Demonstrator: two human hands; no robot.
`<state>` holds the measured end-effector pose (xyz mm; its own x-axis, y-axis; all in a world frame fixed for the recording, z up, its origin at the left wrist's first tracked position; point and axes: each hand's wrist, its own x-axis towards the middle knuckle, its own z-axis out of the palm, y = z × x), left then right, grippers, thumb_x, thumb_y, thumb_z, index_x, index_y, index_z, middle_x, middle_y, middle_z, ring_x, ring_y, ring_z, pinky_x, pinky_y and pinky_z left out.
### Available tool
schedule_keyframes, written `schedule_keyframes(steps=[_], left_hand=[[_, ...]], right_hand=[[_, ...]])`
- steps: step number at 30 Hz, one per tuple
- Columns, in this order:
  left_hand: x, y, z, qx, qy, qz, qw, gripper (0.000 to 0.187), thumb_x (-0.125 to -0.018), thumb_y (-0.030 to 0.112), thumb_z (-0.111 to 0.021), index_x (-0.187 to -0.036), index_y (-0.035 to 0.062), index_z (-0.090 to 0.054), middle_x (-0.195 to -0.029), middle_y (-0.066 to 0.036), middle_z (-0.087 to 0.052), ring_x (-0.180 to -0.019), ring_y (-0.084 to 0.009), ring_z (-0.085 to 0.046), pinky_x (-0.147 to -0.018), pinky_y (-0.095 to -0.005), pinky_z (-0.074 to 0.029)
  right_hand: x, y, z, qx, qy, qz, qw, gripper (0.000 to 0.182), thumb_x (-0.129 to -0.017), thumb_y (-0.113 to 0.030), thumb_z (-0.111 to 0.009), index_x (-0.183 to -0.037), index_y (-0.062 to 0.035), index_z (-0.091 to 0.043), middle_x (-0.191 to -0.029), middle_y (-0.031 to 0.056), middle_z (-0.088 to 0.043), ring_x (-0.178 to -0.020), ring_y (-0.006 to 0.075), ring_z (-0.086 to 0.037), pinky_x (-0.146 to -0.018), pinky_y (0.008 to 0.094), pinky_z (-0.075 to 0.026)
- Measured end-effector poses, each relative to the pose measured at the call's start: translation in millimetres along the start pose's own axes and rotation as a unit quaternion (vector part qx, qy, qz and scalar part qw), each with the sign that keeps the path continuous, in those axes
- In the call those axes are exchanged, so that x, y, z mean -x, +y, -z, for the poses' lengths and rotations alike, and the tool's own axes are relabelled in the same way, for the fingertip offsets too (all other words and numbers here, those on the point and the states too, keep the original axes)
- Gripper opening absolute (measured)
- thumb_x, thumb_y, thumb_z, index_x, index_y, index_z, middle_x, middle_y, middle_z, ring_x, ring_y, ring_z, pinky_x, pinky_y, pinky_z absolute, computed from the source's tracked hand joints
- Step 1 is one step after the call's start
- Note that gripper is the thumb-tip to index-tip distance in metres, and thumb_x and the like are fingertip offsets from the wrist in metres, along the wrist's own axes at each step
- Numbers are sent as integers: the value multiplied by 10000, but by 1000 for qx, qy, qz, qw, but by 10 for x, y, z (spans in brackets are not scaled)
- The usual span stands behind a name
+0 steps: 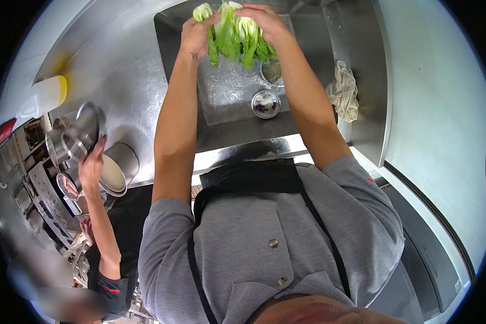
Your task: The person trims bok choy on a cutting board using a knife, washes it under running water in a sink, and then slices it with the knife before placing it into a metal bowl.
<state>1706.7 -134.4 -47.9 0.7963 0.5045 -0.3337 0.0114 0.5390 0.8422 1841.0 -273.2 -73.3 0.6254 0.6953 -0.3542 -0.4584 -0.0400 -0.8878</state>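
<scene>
Bok choy (233,43): While a person in a grey shirt (237,232) and black apron (254,175) reaches both arms forward, the greens are held up over the far part of a steel sink (218,102), pale stems at the top, green leaves hanging toward the wearer.
Left hand (195,35): closed around the left side of the greens, thumb against a pale stem end.
Right hand (263,21): clamped on the right side of the bok choy, fingers across the top by the stems; the two hands are apart, the greens between them.
Sink floor: wet and shiny. A small round container (266,104) with dark red bits in it sits toward the near side; a bowl (272,71) is just beyond, partly hidden by the right forearm.
Cloth (344,90): pale and crumpled, on the ledge to the right of the sink.
Desk (127,70): brushed steel, on the left. A whitish plastic container (47,97) with a yellow rim is at its far left.
Co-worker's hand (93,162): gripping shiny metal cookware (83,132), blurred. Just beside it is a deep steel pot (113,175), pale inside; I cannot tell what it holds.
</scene>
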Motion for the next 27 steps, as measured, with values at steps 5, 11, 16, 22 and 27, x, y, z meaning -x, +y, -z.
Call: schedule_keyframes(steps=[5,11,16,22,27], left_hand=[[2,41,-91,-94,-6,10,996,298,-898,80,-727,-1160,-34,-641,-1087,-99,-676,-1002,-194,-660,-862,-344,-546],[-121,28,2,-140,-28,10,990,362,-834,29,-774,-1164,-46,-647,-1087,-107,-685,-973,-195,-667,-837,-346,-552],[-121,92,20,-109,-40,20,993,360,-859,27,-752,-1180,-47,-605,-1078,-115,-666,-985,-212,-667,-858,-354,-554],[-70,145,304,-116,-38,33,992,338,-851,50,-764,-1143,-53,-628,-1000,-119,-705,-927,-196,-687,-800,-329,-560],[61,259,533,-128,-52,43,990,313,-870,79,-754,-1135,-41,-638,-1008,-149,-726,-915,-211,-701,-790,-320,-552]], right_hand=[[-19,27,9,66,23,18,997,570,-818,-205,-794,-1271,87,-607,-1133,159,-692,-975,205,-681,-816,293,-552],[-112,-13,139,104,-23,27,994,524,-830,-214,-785,-1252,54,-627,-1117,142,-690,-935,191,-678,-781,294,-546],[-102,-48,170,24,-52,-23,998,447,-866,-121,-707,-1264,53,-603,-1068,142,-706,-909,218,-688,-772,330,-557],[-118,-120,153,-30,-6,24,999,422,-865,-98,-705,-1244,64,-613,-1068,135,-706,-894,206,-693,-754,323,-561],[-4,-299,170,-67,-6,21,998,474,-856,-97,-725,-1285,55,-594,-1076,145,-707,-897,215,-703,-768,336,-572]])
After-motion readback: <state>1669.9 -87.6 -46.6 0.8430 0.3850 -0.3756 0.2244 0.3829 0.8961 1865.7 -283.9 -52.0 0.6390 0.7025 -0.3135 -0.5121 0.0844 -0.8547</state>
